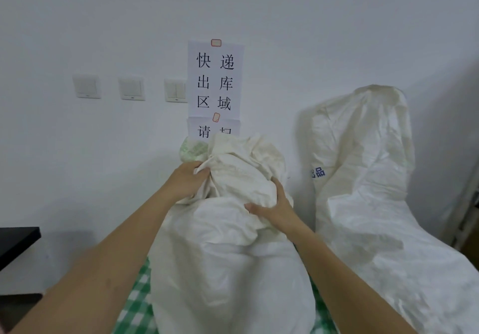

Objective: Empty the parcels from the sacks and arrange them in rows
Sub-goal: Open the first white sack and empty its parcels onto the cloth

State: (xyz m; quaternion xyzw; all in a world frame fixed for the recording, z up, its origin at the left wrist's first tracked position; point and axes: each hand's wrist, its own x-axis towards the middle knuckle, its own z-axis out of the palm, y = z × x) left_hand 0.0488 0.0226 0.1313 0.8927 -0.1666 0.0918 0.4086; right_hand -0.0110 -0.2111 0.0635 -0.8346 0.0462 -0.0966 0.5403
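Opening step. Left hand (187, 178) and right hand (272, 208), fingers curled, gripping bunched neck of white woven plastic sack (228, 250) on green checked cloth (137, 305). Parcels unseen, presumably inside. Next: loosen mouth, tip out.

there is one view only, a wide-angle camera worn on the person's head, so no second view shares any part of the scene. it looks forward and slightly down, straight at a plain white wall (103, 22) that fills the upper half. both bare forearms enter from the bottom corners and run up toward the centre, which puts the lens close behind them. the crumpled white woven sack (228, 250) in the middle sits near the camera, its lower part cut off by the bottom edge. a second white woven sack with blue print (363, 178) stands at the right. straight lines bend toward the borders, as at the black tabletop corner (15, 243) at the left edge.
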